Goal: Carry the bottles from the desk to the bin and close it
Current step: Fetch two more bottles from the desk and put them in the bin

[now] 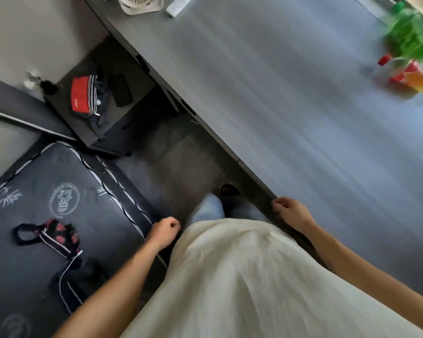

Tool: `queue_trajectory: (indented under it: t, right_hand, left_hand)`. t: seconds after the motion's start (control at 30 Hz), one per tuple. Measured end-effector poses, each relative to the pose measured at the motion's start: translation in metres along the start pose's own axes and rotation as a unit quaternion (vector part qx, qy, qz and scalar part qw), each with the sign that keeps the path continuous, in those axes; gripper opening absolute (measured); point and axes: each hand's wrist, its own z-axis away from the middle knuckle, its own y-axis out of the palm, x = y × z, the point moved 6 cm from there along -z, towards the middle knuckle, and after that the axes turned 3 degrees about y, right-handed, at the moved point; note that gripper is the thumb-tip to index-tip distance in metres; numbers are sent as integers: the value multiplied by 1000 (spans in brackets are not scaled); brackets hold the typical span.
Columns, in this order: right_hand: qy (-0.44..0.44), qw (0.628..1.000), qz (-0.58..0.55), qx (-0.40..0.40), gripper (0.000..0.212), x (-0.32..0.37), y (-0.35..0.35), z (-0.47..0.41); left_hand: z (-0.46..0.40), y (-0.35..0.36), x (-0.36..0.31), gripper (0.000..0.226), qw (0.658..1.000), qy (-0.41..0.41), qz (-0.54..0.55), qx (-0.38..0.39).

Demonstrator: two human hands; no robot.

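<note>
Bottles [412, 48] are lying blurred at the far right end of the grey desk [291, 98], a green one and a red-capped one with an orange label beside it, touching or nearly so; the blur is hiding how many there are. Neither hand is holding anything: the left hand [163, 231] is hanging loosely curled beside the pale shirt, and the right hand [291, 212] is hovering, fingers half bent, at the near edge of the desk. No bin is showing. The step in hand looks like the approach, so the person is best off moving right along the desk until the bottles are close, then taking one by its body in each hand, since they look light and likely to roll if nudged.
</note>
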Motion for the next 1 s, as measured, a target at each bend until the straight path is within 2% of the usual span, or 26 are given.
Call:
queue_trajectory:
  t: [0.2,0.37,0.63,0.87,1.0]
  right_hand:
    - [-20,996,-83,-36,19,71,-37,-29]
    - [23,990,-127,-64,24,86,-49,-38]
    - [126,975,-158,-88,22,66,-26,-22]
    - [199,945,-233,-117,17,48,-11,7]
    - [198,925,-279,-165,18,42,-40,5]
  left_hand:
    - [-33,-45,2,22,998,-9,-44,39]
    - [-77,-100,-41,21,994,26,-80,69]
    - [-145,-168,-190,22,972,136,-169,95]
    - [-158,-156,-324,22,921,270,-242,143]
    - [-161,-140,-396,21,895,317,-277,146]
